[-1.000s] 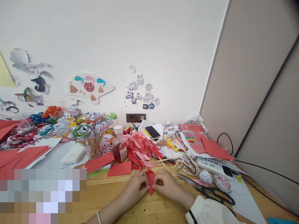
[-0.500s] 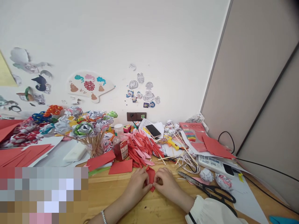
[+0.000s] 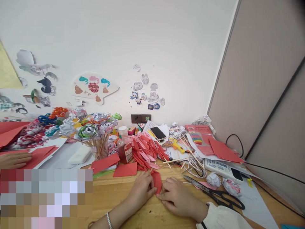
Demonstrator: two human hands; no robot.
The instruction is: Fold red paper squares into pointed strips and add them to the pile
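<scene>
A small folded piece of red paper point(image 3: 157, 182) stands between my two hands near the middle of the wooden table. My left hand point(image 3: 143, 186) grips its left side, thumb at the lower edge. On the other side, my right hand point(image 3: 175, 194) has its fingers curled and pinches the paper's lower right edge. Just behind lie a flat red paper square point(image 3: 125, 170) and a heap of red and pink paper strips point(image 3: 147, 149). Black-handled scissors point(image 3: 218, 192) lie to the right of my right hand.
At the left, another person's hand point(image 3: 15, 159) rests on red sheets. Paper flowers on sticks point(image 3: 88, 132) stand beside a glass bottle point(image 3: 125, 149). Toward the back are a phone point(image 3: 158, 133) and a yellow glue gun point(image 3: 178, 146). Crumpled paper balls point(image 3: 213, 179) sit right.
My right hand has shifted slightly right and down along the red paper's edge, and more of the paper shows. Another person's hand has come into view at the left.
</scene>
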